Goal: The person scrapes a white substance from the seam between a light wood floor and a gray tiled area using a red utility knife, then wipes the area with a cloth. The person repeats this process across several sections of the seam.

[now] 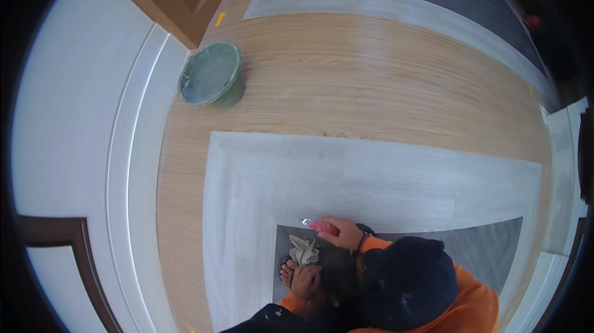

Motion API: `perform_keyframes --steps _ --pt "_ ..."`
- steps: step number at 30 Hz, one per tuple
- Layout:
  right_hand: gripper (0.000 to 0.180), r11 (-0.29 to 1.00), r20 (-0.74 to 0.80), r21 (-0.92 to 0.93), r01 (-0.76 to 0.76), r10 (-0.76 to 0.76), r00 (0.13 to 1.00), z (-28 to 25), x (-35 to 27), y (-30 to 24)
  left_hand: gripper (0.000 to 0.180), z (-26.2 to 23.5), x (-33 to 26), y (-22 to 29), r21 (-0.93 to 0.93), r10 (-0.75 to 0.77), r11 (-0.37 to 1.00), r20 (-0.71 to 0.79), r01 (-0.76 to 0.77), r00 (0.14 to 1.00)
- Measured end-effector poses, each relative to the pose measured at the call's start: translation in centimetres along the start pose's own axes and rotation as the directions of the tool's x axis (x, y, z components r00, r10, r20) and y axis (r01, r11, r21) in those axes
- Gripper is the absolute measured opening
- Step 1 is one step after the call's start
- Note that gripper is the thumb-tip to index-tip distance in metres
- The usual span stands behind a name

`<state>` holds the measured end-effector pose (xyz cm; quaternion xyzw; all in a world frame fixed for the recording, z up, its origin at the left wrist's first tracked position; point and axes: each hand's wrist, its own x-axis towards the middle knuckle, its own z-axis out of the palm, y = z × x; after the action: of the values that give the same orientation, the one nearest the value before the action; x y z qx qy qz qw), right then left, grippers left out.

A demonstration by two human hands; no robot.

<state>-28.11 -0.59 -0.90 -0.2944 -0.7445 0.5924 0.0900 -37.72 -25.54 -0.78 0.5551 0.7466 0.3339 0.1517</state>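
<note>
From the head camera, a person in an orange top and dark cap crouches low on the floor (371,73). The right hand (342,234) is closed around a small red thing (323,228), held just above the dark grey tile (482,252). The left hand (305,280) rests near a bare foot (288,273), fingers bent, holding nothing. A crumpled cloth (304,250) lies between the hands. A green bucket (211,75) stands far off

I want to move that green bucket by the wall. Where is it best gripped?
Grip the bucket by its rim, coming from above on the side facing the open wood floor. It stands upright with its mouth open, and no handle shows; the wall crowds its other side.
</note>
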Motion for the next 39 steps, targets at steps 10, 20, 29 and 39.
perform_keyframes --steps 10,20,29,39 --pt "0.053 0.973 0.295 -0.11 -0.205 0.229 0.928 1.1 1.1 0.8 0.045 2.0 -2.9 -6.2 0.287 -0.323 0.909 0.029 0.302 0.946" --pt "0.048 1.0 0.196 -0.017 -0.02 0.023 0.98 1.0 0.4 1.3 0.042 -3.2 8.5 -3.6 0.247 -0.503 0.838 0.005 0.487 0.864" --pt "0.048 0.996 0.204 0.045 -0.083 0.072 0.976 1.5 0.8 2.3 0.04 -6.1 17.4 -1.2 0.093 -0.585 0.809 0.034 0.58 0.81" --pt "0.05 0.997 0.126 -0.004 -0.076 0.076 0.989 3.4 1.7 3.5 0.039 -9.4 20.8 0.0 -0.438 -0.648 0.634 0.149 0.637 0.747"
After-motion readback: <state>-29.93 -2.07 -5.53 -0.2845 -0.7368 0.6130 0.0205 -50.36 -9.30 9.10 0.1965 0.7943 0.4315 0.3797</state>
